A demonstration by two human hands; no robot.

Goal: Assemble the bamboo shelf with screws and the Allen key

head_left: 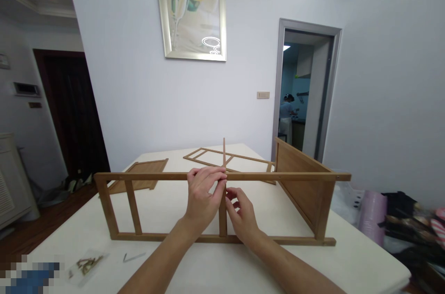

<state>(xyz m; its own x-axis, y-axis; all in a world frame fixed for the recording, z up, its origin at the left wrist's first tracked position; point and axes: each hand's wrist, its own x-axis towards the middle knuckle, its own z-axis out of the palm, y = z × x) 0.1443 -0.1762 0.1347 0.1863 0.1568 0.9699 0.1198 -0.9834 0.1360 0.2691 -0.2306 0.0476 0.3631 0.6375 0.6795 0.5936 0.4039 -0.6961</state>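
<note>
A wooden side frame (156, 176) with two long rails and several crossbars stands on its long edge across the white table (167, 275). My left hand (205, 192) is closed over the top rail where the middle crossbar (223, 220) meets it. A thin wooden piece (224, 151), seen edge-on, rises behind that joint. Below the rail, my right hand (243, 215) has its fingers curled beside the crossbar; what lies between the fingertips is hidden. A wooden panel (299, 173) joins the frame at its right end.
Behind lie another wooden frame (239, 153) and a slatted panel (142, 173). Near the front left are a bag of screws (86, 264) and an Allen key (134, 257). Right of the table sit a purple roll (372, 217) and clutter. A person (287, 113) stands beyond the doorway.
</note>
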